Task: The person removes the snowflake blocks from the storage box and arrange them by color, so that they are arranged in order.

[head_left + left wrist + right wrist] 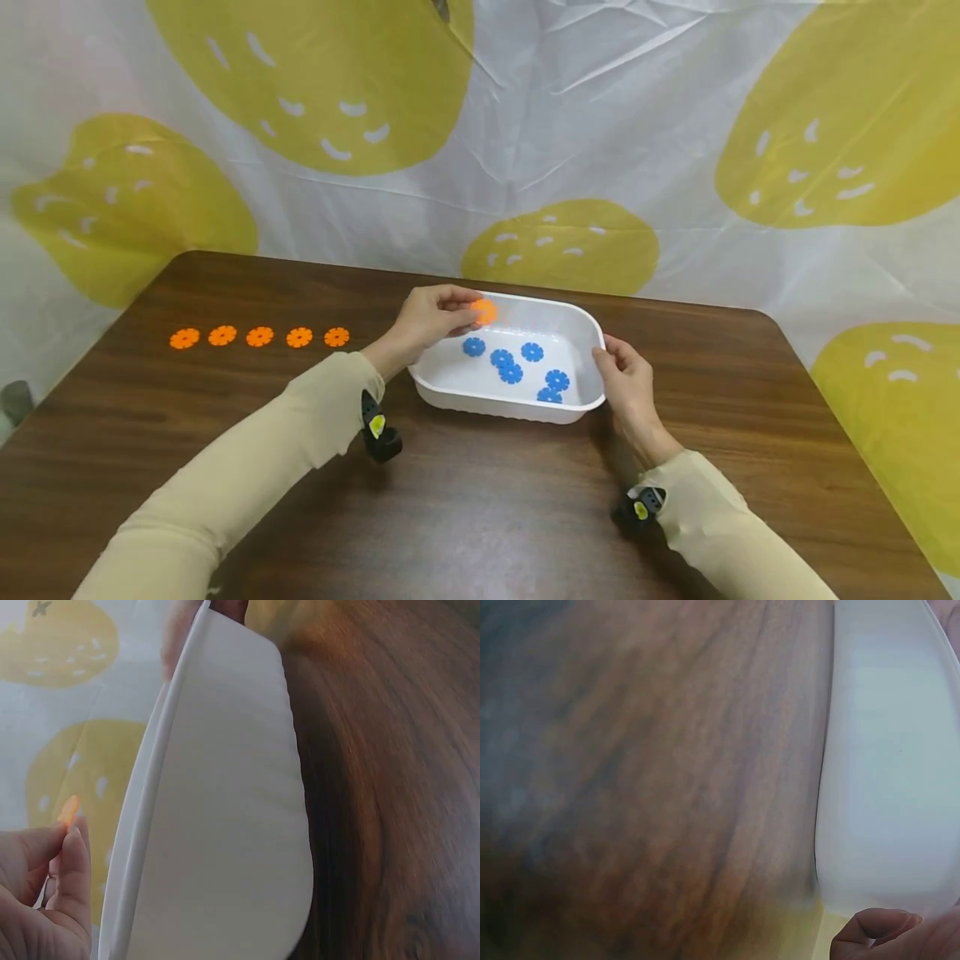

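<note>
Between the thumb and fingers of my left hand (432, 321) is an orange notched disc (483, 312), held above the left part of a white tray (491, 406). The left wrist view shows the same orange disc (70, 811) edge-on, pinched at the fingertips beside the tray's rim. My right hand (628, 385) grips the tray's right rim, thumb on the near side and fingers behind. Several blue notched discs (532, 352) lie on the tray's floor, some overlapping. In the right wrist view, part of my right hand (881, 934) shows at the tray's end.
A row of several orange discs (259, 337) lies on the brown wooden table (465, 500), left of the tray. Behind the table's far edge hangs a white cloth (585, 158) with yellow fruit shapes. Each wrist wears a black strap (378, 429).
</note>
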Motion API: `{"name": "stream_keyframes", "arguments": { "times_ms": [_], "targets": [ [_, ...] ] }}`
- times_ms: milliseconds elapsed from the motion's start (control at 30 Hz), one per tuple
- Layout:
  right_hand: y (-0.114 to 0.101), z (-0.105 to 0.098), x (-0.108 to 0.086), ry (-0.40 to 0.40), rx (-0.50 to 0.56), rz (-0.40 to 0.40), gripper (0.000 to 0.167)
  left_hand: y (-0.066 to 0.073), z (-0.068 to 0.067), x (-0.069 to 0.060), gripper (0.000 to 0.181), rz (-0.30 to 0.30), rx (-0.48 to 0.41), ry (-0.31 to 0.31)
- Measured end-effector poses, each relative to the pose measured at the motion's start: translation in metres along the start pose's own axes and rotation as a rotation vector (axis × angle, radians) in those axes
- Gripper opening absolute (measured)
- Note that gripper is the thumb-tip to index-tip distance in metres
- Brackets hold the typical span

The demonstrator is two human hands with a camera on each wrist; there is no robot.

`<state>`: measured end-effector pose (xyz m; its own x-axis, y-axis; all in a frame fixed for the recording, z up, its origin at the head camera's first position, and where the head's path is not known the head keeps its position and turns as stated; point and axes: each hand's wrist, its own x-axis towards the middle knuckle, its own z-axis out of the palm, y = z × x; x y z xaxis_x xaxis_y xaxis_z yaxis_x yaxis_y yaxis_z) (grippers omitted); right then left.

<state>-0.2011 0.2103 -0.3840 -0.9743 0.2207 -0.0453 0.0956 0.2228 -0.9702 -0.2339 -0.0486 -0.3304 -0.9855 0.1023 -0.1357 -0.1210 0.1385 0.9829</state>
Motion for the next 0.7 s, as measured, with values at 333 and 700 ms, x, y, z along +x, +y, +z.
{"name": "stream_keyframes", "arguments": {
  "times_ms": [333,700],
  "targets": [
    [0.001,-0.002,0.000,-0.009,0.003,-0.019,0.038,-0.006,-0.043,-0.007,0.034,0.005,-0.048,0.083],
    [0.002,-0.004,0.001,-0.005,-0.010,-0.013,0.039,-0.022,-0.106,-0.023,0.039,0.040,-0.015,0.180]
  ]
}}
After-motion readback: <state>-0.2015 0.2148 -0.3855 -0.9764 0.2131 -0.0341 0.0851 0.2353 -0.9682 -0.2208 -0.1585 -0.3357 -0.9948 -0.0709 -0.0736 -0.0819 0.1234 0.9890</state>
